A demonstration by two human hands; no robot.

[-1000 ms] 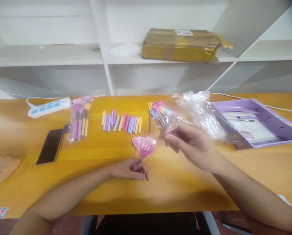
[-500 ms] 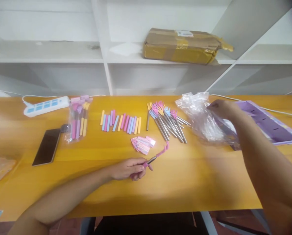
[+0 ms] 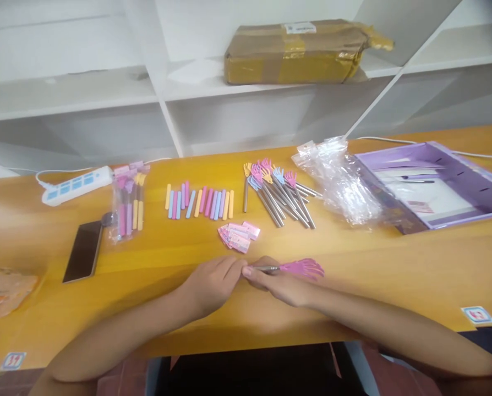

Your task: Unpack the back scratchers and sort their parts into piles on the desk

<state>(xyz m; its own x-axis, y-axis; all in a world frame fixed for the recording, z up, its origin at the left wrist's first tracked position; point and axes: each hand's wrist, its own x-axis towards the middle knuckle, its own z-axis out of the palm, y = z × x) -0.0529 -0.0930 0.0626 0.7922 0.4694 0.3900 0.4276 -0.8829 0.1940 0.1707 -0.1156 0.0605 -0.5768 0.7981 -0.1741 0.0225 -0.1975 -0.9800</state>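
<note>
A back scratcher with a pink hand-shaped head point(image 3: 302, 268) and a metal shaft lies level between my hands, its head pointing right. My left hand point(image 3: 216, 283) is closed round its handle end, which the fingers hide. Close against it, my right hand point(image 3: 279, 285) pinches the metal shaft, thumb on top. Just beyond my hands lies a small fan of pink printed cards point(image 3: 238, 237). Farther back are a row of coloured handle sleeves point(image 3: 207, 202) in pink, blue, purple and yellow, and a pile of back scratchers point(image 3: 285, 195) with bare metal shafts.
Clear plastic bags point(image 3: 345, 187) lie right of the pile, beside a purple box point(image 3: 430, 223). To the left are a bagged set of back scratchers point(image 3: 128, 206), a power strip point(image 3: 77, 186) and a phone point(image 3: 83, 251). A taped carton point(image 3: 295, 55) sits on the shelf.
My right hand has come from the plastic bags to the back scratcher and gripped its shaft. The scratcher has turned from slanting up to nearly level, with my left hand still on it.
</note>
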